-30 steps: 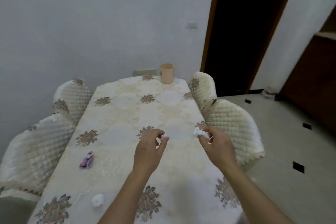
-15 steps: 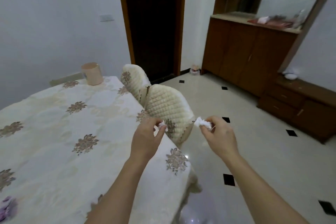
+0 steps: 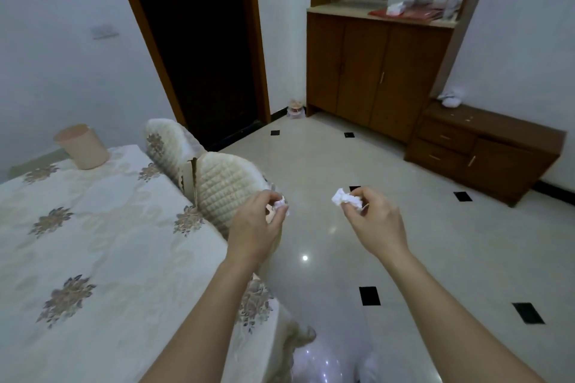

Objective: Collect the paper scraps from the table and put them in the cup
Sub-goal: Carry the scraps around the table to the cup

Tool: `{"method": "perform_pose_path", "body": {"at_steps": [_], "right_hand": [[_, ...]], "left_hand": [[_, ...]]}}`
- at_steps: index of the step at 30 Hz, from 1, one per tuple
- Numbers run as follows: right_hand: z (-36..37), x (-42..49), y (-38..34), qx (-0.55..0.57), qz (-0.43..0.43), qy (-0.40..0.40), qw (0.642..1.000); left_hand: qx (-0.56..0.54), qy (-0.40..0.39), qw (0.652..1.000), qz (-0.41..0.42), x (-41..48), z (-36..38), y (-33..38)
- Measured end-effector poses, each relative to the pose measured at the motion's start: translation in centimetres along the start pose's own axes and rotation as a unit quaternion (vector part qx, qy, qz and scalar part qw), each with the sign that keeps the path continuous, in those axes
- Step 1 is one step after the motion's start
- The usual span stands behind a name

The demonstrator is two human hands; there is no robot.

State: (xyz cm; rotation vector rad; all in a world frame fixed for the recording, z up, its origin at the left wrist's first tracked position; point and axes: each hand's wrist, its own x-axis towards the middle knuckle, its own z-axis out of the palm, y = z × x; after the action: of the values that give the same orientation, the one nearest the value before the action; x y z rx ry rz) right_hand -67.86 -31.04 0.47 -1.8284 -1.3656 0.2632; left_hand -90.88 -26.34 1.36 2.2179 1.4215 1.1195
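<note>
Both forearms reach out from the bottom edge, held level and apart over the shiny tiled floor [image 3: 311, 171], just off the corner of the worktop [image 3: 93, 242]. The left hand [image 3: 255, 227] has its wrist cocked inward and its fingers [image 3: 273, 196] curled tight round a small white paper scrap [image 3: 280, 204], only a corner peeping out, tucked in so nothing drops. The right hand [image 3: 373, 221] shows its back, fingers pinched on a bigger crumpled scrap [image 3: 342, 197] that sticks out to the left. One scrap per hand looks like a way to save trips. The quilted chairs [image 3: 224, 186] stand pushed against the worktop's edge, between the hands and the goal. Farthest off, the pink cup [image 3: 82, 146] stands upright at the far end of the worktop, well apart from both hands, so I'd judge a carry alongside the chairs comes before any drop.
</note>
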Motion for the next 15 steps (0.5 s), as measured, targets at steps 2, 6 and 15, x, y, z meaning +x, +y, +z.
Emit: {"method": "perform_pose_path", "body": {"at_steps": [2,6,15], "right_hand": [[0.0,3.2,1.7,0.003,-0.004,0.002,1.0],[-0.6,10.3,5.1,0.023,-0.004,0.001,1.0],[-1.2,23.9,9.3,0.027,-0.027,-0.015,0.999]], "left_hand": [[0.009,-0.002,1.0,-0.001,2.7,2.2,0.3],[0.024,0.011,1.0,-0.016,8.6,6.6,1.3],[0.047,0.019,0.998,-0.038,19.4,14.1,3.2]]}}
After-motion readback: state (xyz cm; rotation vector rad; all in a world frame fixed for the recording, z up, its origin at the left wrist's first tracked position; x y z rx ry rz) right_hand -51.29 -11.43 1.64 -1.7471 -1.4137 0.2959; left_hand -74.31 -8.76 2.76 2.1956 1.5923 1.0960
